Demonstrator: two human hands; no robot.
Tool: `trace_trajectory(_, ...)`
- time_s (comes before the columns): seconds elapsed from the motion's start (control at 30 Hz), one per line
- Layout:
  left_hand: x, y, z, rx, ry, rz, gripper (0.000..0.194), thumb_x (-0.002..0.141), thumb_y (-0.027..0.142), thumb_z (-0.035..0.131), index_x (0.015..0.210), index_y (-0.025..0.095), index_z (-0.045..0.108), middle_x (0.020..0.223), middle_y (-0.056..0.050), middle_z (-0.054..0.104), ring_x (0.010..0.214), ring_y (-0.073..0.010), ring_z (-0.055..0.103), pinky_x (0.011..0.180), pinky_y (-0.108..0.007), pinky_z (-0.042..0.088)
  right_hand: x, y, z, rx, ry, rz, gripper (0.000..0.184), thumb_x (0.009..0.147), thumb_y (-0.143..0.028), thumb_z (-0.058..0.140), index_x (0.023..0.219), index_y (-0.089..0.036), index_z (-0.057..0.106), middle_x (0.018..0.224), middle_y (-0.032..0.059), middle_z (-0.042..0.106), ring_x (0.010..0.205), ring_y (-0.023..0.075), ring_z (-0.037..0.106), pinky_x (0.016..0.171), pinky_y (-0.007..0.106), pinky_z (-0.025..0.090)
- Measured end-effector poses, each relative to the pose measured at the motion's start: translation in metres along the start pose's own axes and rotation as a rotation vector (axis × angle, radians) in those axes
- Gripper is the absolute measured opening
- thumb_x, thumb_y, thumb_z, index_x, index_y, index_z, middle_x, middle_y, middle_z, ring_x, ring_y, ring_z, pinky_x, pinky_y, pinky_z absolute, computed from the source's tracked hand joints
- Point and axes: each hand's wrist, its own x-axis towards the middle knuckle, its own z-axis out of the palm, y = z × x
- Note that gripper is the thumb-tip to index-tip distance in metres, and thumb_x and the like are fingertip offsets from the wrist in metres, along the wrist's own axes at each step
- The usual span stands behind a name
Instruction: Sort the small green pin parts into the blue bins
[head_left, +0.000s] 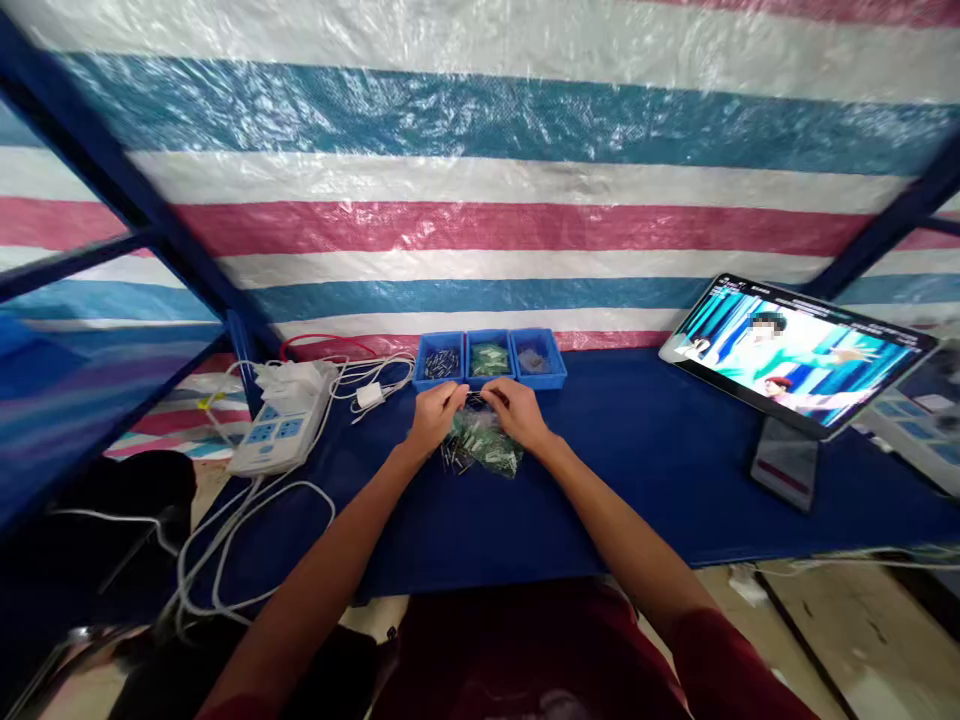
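Note:
My left hand (435,415) and my right hand (519,410) face each other in front of three blue bins. Both are closed in a pinch, with a thin metallic piece (474,397) between the fingertips, too small to name. Below them on the blue table lies a pile of green-tinted clear plastic packets (491,445). Several thin dark metal pins (454,456) spread from the pile's left side. The left bin (440,362) holds small dark metal pieces, the middle bin (489,358) green packets, and the right bin (534,360) small clear pieces.
A white power strip (277,430) with tangled white cables (240,520) and a charger plug (370,396) lies at left. At right a tablet (795,350) leans with a video playing, a phone (785,462) before it. Striped plastic sheeting (480,230) hangs behind the table (630,450).

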Motion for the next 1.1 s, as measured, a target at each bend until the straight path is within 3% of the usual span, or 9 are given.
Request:
trace_trajectory(0.1, -0.001, 0.000, 0.002, -0.025, -0.035, 0.033, 0.032, 0.094, 0.032, 0.047, 0.071, 0.016, 0.062, 0.067, -0.001, 0.065, 0.062, -0.0118, 0.059, 0.064, -0.023, 0.045, -0.001, 0.003, -0.002, -0.033, -0.043, 0.035, 0.036, 0.097, -0.040, 0.040, 0.079, -0.018, 0.060, 0.075, 0.0031, 0.063, 0.067, 0.0140, 0.055, 0.067, 0.023, 0.039)
trace_trajectory(0.2, 0.000, -0.002, 0.003, -0.004, 0.010, 0.106, 0.027, 0.094, 0.032, 0.049, 0.080, 0.016, 0.066, 0.075, -0.003, 0.069, 0.068, -0.0133, 0.062, 0.068, -0.025, 0.047, -0.001, 0.004, -0.002, -0.094, -0.086, 0.077, 0.039, 0.098, -0.040, 0.037, 0.074, -0.018, 0.060, 0.070, 0.0018, 0.061, 0.065, 0.0139, 0.054, 0.065, 0.024, 0.038)
trace_trajectory(0.33, 0.010, -0.010, -0.002, 0.202, 0.313, 0.161, 0.024, 0.095, 0.027, 0.049, 0.087, 0.017, 0.068, 0.081, -0.006, 0.070, 0.077, -0.0178, 0.062, 0.077, -0.033, 0.045, -0.001, 0.003, -0.004, -0.162, -0.041, 0.122, 0.041, 0.099, -0.038, 0.034, 0.076, -0.018, 0.061, 0.068, 0.0020, 0.061, 0.064, 0.0143, 0.055, 0.064, 0.024, 0.037)
trace_trajectory(0.4, 0.017, -0.014, -0.007, 0.363, 0.400, 0.132, 0.021, 0.094, 0.028, 0.051, 0.092, 0.018, 0.070, 0.085, -0.008, 0.071, 0.083, -0.0211, 0.062, 0.082, -0.038, 0.042, -0.001, 0.004, -0.006, -0.201, 0.003, 0.142, 0.040, 0.098, -0.037, 0.035, 0.078, -0.018, 0.063, 0.068, 0.0025, 0.062, 0.063, 0.0146, 0.055, 0.063, 0.024, 0.037)
trace_trajectory(0.5, 0.023, -0.020, -0.012, 0.533, 0.315, 0.107, 0.024, 0.093, 0.030, 0.051, 0.104, 0.018, 0.069, 0.100, -0.011, 0.069, 0.094, -0.0258, 0.060, 0.083, -0.040, 0.042, -0.001, 0.006, -0.009, -0.276, 0.023, 0.188, 0.036, 0.097, -0.034, 0.038, 0.080, -0.017, 0.065, 0.071, 0.0035, 0.064, 0.065, 0.0153, 0.056, 0.063, 0.025, 0.037)
trace_trajectory(0.57, 0.021, -0.021, -0.014, 0.546, 0.214, 0.146, 0.025, 0.094, 0.029, 0.048, 0.104, 0.018, 0.068, 0.100, -0.011, 0.069, 0.093, -0.0242, 0.061, 0.082, -0.038, 0.044, -0.001, 0.006, -0.009, -0.344, -0.015, 0.228, 0.030, 0.095, -0.030, 0.042, 0.081, -0.017, 0.066, 0.076, 0.0043, 0.066, 0.069, 0.0161, 0.058, 0.064, 0.025, 0.038)
trace_trajectory(0.77, 0.009, -0.023, -0.014, 0.468, -0.068, 0.291, 0.027, 0.096, 0.025, 0.043, 0.096, 0.017, 0.068, 0.085, -0.005, 0.071, 0.078, -0.0169, 0.065, 0.071, -0.027, 0.047, 0.001, 0.002, -0.002, -0.588, -0.304, 0.363, 0.016, 0.090, -0.027, 0.053, 0.093, -0.020, 0.068, 0.095, 0.0056, 0.065, 0.085, 0.0180, 0.061, 0.068, 0.026, 0.041)
trace_trajectory(0.93, 0.005, -0.026, -0.007, 0.462, -0.178, 0.278, 0.024, 0.095, 0.026, 0.046, 0.094, 0.018, 0.069, 0.085, -0.004, 0.072, 0.076, -0.0163, 0.067, 0.065, -0.025, 0.047, 0.006, -0.001, 0.004, -0.726, -0.456, 0.351, 0.019, 0.092, -0.028, 0.051, 0.098, -0.018, 0.066, 0.102, 0.0090, 0.064, 0.092, 0.0213, 0.061, 0.070, 0.028, 0.044)
trace_trajectory(1.1, 0.002, -0.027, 0.000, 0.446, -0.212, 0.245, 0.024, 0.095, 0.026, 0.046, 0.093, 0.019, 0.069, 0.083, -0.005, 0.071, 0.076, -0.0159, 0.067, 0.065, -0.024, 0.048, 0.006, -0.001, 0.011, -0.789, -0.480, 0.318, 0.021, 0.094, -0.019, 0.043, 0.103, -0.013, 0.061, 0.104, 0.0120, 0.063, 0.094, 0.0225, 0.061, 0.072, 0.029, 0.045)
